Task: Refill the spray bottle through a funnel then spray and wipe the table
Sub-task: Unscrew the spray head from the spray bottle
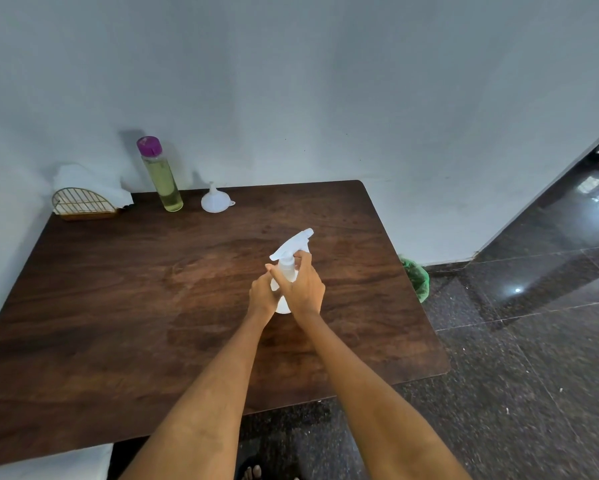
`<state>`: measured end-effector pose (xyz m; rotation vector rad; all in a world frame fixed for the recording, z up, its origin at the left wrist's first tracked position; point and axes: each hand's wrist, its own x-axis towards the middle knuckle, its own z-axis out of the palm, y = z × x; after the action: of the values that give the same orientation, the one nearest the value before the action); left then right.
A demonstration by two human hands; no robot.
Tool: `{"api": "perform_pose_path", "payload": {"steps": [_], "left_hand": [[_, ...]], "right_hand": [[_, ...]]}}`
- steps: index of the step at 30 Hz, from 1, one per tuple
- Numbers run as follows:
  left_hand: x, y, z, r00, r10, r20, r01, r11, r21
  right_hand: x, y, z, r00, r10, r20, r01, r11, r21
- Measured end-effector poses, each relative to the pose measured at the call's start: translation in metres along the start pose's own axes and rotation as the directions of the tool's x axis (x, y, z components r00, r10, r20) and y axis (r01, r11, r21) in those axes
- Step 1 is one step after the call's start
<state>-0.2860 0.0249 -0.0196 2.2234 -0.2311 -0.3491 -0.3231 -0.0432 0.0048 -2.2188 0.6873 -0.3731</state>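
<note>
Spray bottle (286,268) upright mid-tabletop (118,289), clasped between both hands: left hand (264,292) wrapped round the body, right hand (303,284) gripping the neck under the trigger head. Funnel (216,199) and yellow-liquid bottle (161,174) well apart, by the wall.

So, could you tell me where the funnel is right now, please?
In the head view, the funnel sits upside down at the table's far edge, just right of the purple-capped bottle.

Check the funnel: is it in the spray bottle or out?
Out. The funnel sits mouth-down on the table near the wall, apart from the spray bottle held by both hands.
</note>
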Motion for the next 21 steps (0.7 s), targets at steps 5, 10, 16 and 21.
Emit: {"api": "perform_pose_path", "payload": {"steps": [5, 10, 16, 21], "left_hand": [[-0.001, 0.001, -0.001, 1.0, 0.008, 0.002, -0.008, 0.999, -0.033], [0.0, 0.003, -0.001, 1.0, -0.023, -0.003, 0.023, 0.999, 0.03], [0.0, 0.003, 0.0, 1.0, -0.023, 0.016, 0.024, 0.999, -0.033], [0.004, -0.001, 0.0, 0.997, -0.053, 0.056, 0.054, 0.998, -0.025]], "right_hand": [[0.004, -0.006, 0.007, 0.995, 0.037, -0.092, -0.035, 0.999, 0.024], [0.003, -0.005, 0.008, 0.985, -0.108, -0.132, 0.115, 0.992, 0.046], [0.011, -0.006, 0.007, 0.999, 0.042, -0.029, -0.04, 0.998, 0.053], [0.018, -0.011, -0.003, 0.997, 0.037, -0.066, -0.02, 0.969, 0.248]]}}
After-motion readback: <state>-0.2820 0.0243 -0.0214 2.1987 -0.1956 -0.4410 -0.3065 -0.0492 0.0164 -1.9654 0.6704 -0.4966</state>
